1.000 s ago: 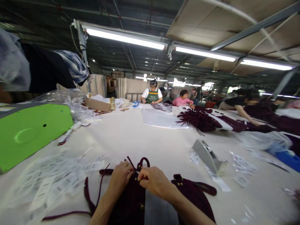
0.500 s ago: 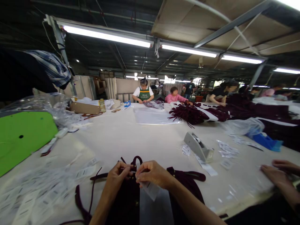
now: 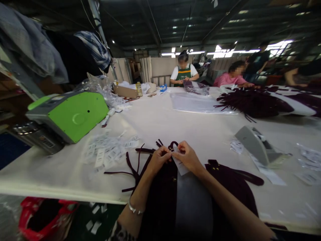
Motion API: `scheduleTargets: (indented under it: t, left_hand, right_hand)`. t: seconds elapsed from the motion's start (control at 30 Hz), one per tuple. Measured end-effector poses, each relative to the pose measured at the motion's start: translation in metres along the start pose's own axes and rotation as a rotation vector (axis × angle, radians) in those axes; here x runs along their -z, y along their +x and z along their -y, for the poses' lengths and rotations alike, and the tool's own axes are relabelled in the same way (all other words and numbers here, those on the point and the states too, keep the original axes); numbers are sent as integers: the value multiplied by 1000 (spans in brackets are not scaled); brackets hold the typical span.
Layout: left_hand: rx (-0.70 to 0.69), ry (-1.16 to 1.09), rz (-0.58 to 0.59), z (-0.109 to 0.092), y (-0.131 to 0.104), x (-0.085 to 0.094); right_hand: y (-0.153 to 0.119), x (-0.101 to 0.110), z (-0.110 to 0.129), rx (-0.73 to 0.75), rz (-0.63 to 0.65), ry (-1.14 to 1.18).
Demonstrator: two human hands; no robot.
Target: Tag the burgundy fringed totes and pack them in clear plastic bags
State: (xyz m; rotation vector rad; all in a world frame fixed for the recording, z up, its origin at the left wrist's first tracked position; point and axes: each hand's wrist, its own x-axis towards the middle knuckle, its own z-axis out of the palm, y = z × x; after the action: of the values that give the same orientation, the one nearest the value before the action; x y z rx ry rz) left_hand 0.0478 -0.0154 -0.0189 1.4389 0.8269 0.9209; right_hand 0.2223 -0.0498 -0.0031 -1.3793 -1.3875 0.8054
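Drawn closer together since before, left hand [image 3: 160, 158] and right hand [image 3: 187, 156] pinch, fingertips closed — the right on a small, translucent white tag [image 3: 182, 168], the left's hold unclear — over the dark maroon, strapped fabric piece [image 3: 160, 201] on the white table [image 3: 155, 124].

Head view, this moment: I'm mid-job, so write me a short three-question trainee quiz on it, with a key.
1. True or false: the boxy bright-green and grey machine is left of the bare left hand.
2. Multiple choice: which wrist carries the shiny silver metal bracelet? (a) left (b) right (c) both
3. Fill in: the flat whitish rectangular tag sticks out below the ____ hand.

Key: 1 true; 2 a; 3 right hand.
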Motion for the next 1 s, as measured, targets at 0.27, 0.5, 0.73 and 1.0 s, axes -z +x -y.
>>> scheduleTargets:
  t: [0.27, 0.5, 0.73, 1.0]
  left_hand:
    - [-16, -90, -73, 4, 2, -3]
    - [8, -139, -190, 3, 1, -5]
    - [-10, -200, -169, 9, 2, -5]
    - [-4, -178, -149, 2, 0, -8]
  right_hand:
    - [0, -6, 0, 22, 48, 46]
    - [-3, -8, -4, 77, 109, -1]
    - [0, -10, -10, 339, -27, -130]
    - [-10, -8, 3, 451, -124, -108]
